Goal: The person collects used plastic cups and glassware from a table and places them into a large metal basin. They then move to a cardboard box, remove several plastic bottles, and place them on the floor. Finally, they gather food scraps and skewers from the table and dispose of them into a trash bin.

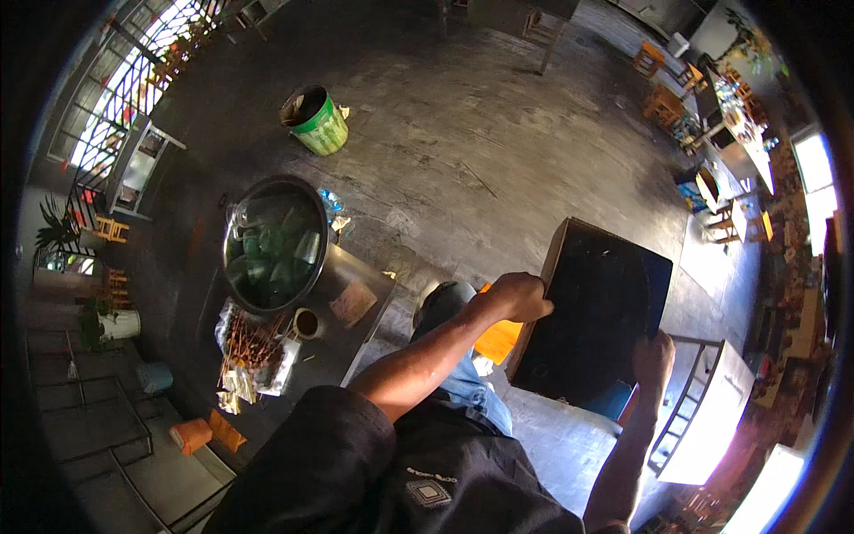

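Observation:
Both hands hold a dark, flat rectangular box or panel [594, 314] out to the right of my body. My left hand [524, 297] is closed on its near left edge, and my right hand [654, 357] grips its right edge near the lower corner. Its face is almost black with a blue patch at the bottom; whether it is a lid, tray or box I cannot tell. An orange thing [499, 340] shows beneath my left forearm. On the low table at left stands a large round basin [275, 243] with glasses in liquid.
The low table [353, 267] also bears thin sticks [250, 340], a cup [305, 323] and a folded cloth [353, 302]. A green bucket [320, 127] stands on the floor beyond. Wooden stools [662, 105] and a cluttered table [740, 127] are at upper right, a white-topped table [707, 414] at lower right.

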Demonstrator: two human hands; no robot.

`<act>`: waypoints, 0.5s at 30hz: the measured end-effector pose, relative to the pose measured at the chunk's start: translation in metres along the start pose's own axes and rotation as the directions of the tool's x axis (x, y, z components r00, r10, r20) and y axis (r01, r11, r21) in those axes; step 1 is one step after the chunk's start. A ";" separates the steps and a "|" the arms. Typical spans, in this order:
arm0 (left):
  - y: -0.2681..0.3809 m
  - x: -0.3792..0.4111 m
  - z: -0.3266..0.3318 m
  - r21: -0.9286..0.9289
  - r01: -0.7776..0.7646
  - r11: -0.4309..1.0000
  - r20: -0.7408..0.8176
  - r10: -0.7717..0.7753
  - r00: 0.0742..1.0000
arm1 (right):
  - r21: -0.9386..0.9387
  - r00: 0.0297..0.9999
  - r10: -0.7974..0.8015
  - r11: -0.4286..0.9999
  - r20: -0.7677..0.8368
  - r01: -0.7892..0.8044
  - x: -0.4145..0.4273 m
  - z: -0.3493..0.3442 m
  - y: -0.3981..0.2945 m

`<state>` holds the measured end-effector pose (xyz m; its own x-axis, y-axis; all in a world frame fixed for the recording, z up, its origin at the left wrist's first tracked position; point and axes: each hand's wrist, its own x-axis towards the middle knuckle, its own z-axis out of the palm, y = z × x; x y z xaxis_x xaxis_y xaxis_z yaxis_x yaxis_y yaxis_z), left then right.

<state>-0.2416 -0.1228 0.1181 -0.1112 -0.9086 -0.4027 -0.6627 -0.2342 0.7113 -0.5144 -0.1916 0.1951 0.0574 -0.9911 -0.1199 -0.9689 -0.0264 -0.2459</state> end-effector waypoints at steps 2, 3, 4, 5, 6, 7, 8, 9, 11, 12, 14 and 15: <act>-0.026 0.034 -0.023 -0.022 -0.008 1.000 -0.041 0.007 0.999 | -0.053 0.998 -0.059 0.997 0.023 0.061 0.050 0.007 -0.033; -0.040 0.051 -0.035 -0.034 -0.015 0.999 -0.060 0.013 0.998 | -0.075 0.995 -0.094 0.992 0.034 0.097 0.074 0.013 -0.049; -0.054 0.068 -0.047 -0.064 -0.014 0.998 -0.060 0.010 0.998 | -0.095 0.991 -0.129 0.987 0.045 0.133 0.098 0.019 -0.067; -0.071 0.083 -0.059 -0.099 -0.012 0.995 -0.055 0.007 0.998 | -0.101 0.992 -0.108 0.988 0.072 0.114 0.119 0.028 -0.089; -0.089 0.098 -0.072 -0.134 -0.008 0.991 -0.050 0.001 0.999 | -0.107 0.991 -0.087 0.989 0.100 0.097 0.137 0.037 -0.115; -0.115 0.119 -0.073 -0.133 -0.023 0.991 -0.048 0.017 0.999 | -0.114 0.989 -0.067 0.990 0.129 0.082 0.158 0.049 -0.140; -0.140 0.142 -0.075 -0.140 -0.051 0.989 -0.048 0.044 0.998 | -0.162 0.984 -0.076 0.982 0.158 0.102 0.178 0.066 -0.154; -0.148 0.159 -0.094 -0.189 -0.017 0.982 -0.025 0.012 1.000 | -0.217 0.984 -0.086 0.969 0.158 0.119 0.202 0.078 -0.155; -0.176 0.187 -0.131 -0.237 0.060 0.970 -0.039 -0.071 0.997 | -0.197 0.978 -0.133 0.967 0.162 0.164 0.253 0.104 -0.187; -0.198 0.194 -0.135 -0.257 0.100 0.961 -0.044 -0.115 0.992 | -0.145 0.974 -0.138 0.976 0.180 0.165 0.260 0.119 -0.210; -0.231 0.198 -0.152 -0.280 0.130 0.951 -0.099 -0.163 0.982 | -0.120 0.962 -0.073 0.987 0.263 0.108 0.295 0.153 -0.250; -0.242 0.202 -0.169 -0.306 0.176 0.936 -0.082 -0.211 0.974 | -0.104 0.956 -0.140 0.980 0.259 0.171 0.311 0.162 -0.271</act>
<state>0.0221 -0.3080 -0.0381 0.0924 -0.8642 -0.4946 -0.4129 -0.4852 0.7708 -0.1954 -0.4714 0.0688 0.2527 -0.9099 -0.3291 -0.9644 -0.2093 -0.1617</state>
